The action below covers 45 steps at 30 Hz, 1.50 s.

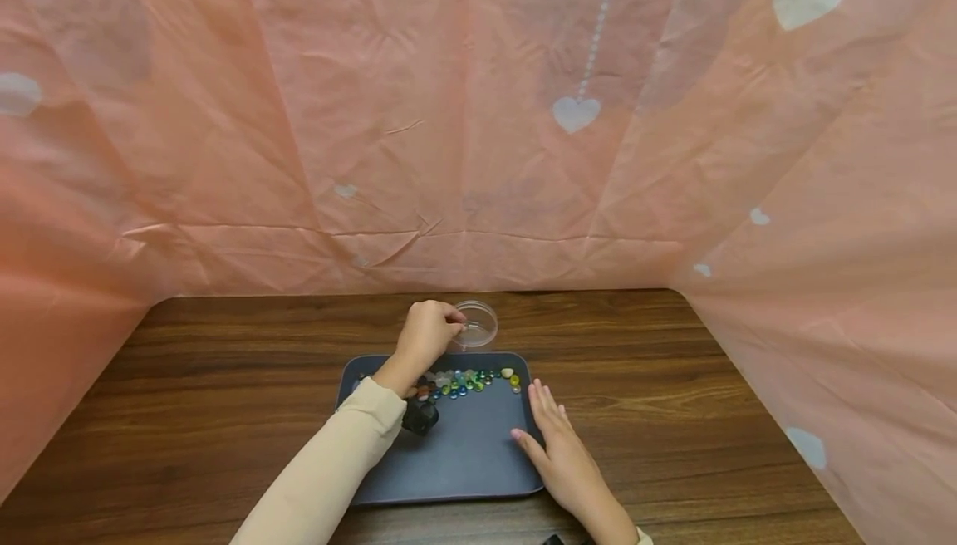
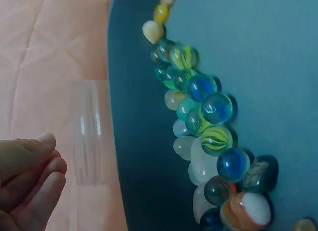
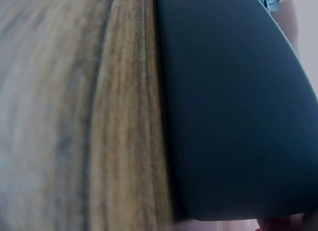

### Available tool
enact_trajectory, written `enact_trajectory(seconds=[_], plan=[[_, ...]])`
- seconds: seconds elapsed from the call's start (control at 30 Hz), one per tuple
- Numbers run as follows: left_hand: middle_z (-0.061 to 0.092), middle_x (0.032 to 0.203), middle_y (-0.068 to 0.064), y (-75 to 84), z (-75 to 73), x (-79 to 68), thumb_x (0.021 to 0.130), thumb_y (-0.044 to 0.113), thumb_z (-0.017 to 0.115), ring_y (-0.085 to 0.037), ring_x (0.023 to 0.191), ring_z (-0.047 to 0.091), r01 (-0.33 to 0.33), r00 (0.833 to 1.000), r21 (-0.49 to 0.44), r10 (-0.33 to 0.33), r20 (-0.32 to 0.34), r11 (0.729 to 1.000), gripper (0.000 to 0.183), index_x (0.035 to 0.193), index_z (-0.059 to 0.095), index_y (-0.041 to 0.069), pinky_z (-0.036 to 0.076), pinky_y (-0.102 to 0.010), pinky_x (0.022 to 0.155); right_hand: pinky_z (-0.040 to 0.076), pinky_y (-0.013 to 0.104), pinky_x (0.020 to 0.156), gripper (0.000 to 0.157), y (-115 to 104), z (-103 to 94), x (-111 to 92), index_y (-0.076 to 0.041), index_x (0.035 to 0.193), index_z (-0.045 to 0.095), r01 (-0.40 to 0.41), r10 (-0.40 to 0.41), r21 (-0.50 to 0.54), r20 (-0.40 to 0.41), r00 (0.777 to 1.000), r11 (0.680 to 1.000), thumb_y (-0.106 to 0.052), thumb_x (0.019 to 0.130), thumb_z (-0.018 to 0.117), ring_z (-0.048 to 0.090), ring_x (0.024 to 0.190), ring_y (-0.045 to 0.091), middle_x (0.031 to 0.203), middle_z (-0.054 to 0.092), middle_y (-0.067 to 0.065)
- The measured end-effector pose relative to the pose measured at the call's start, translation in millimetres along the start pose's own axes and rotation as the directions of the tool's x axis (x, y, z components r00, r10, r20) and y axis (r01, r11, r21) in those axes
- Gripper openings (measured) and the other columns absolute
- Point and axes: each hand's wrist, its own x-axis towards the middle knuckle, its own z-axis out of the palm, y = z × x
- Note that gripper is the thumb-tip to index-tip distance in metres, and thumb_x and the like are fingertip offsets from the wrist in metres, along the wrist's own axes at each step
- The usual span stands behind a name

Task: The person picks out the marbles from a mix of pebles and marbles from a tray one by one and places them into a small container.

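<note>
Now the left hand (image 1: 429,333), fingers together, any catch impossible to tell, is at the clear round plastic dish (image 1: 482,333), twelve o'clock beyond the dark-grey rectangular tray (image 1: 471,462) of multicoloured glass marbles (image 2: 216,108)! Right hand (image 1: 566,452), fingers straight, at the tray's three o'clock. Seemingly mid-transfer; if loaded, release gently.

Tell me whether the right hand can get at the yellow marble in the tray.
Probably yes: the right hand lies close by, and only the rim of the tray seems to separate its fingertips from the yellow marble.
</note>
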Motion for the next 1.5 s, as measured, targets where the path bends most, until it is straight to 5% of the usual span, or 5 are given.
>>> enact_trajectory(seconds=[0.43,0.73,1.03,1.27,1.5], plan=[[0.078,0.089,-0.005,-13.3,-12.0,-29.4,0.083,0.017,0.080,-0.013,0.073,0.065,0.042,0.996,-0.173,-0.055,-0.069,0.984,0.010,0.090,0.081,0.010,0.047,-0.024,0.060,0.017,0.058,0.120,0.070,2.7,-2.0,-0.8,0.001,0.154,0.030,0.009,-0.009,-0.019,-0.012,1.000,1.000,-0.034,0.099,0.058,0.022,0.151,0.037,0.162,0.026,0.019],[0.078,0.091,-0.007,-31.8,-14.3,-49.8,0.081,0.017,0.081,-0.014,0.075,0.067,0.170,0.983,-0.271,-0.183,-0.023,0.947,0.011,0.090,0.081,0.010,0.050,-0.027,0.064,0.016,0.058,0.120,0.070,2.1,-3.2,-2.7,0.001,0.154,0.030,-0.001,0.001,-0.009,-0.007,1.000,1.000,-0.032,0.099,0.058,0.022,0.151,0.037,0.162,0.026,0.020],[0.078,0.091,-0.007,-50.0,-12.6,-57.9,0.082,0.015,0.080,-0.012,0.073,0.066,0.195,0.977,-0.268,-0.210,-0.027,0.943,0.011,0.091,0.081,0.009,0.050,-0.025,0.062,0.017,0.058,0.120,0.070,1.9,-0.9,-0.6,0.001,0.154,0.031,0.017,-0.017,-0.014,-0.019,1.000,1.000,-0.032,0.099,0.059,0.023,0.150,0.038,0.161,0.027,0.020],[0.078,0.082,-0.008,-55.3,-4.7,-63.9,0.081,0.011,0.081,-0.008,0.069,0.066,0.225,0.974,-0.314,-0.211,0.078,0.923,0.013,0.092,0.080,0.004,0.050,-0.023,0.062,0.017,0.057,0.120,0.070,1.6,-0.4,-0.7,0.000,0.154,0.031,0.013,-0.013,-0.004,-0.013,1.000,1.000,-0.034,0.099,0.059,0.022,0.151,0.037,0.162,0.027,0.019],[0.078,0.082,-0.004,-54.6,0.0,-67.3,0.078,0.010,0.082,-0.004,0.067,0.060,0.166,0.984,-0.203,-0.147,0.102,0.965,0.012,0.089,0.081,0.007,0.048,-0.023,0.059,0.017,0.058,0.120,0.071,0.4,1.0,-2.5,0.001,0.153,0.031,0.017,-0.018,-0.002,-0.011,1.000,1.000,-0.035,0.099,0.058,0.022,0.150,0.038,0.162,0.027,0.019]])
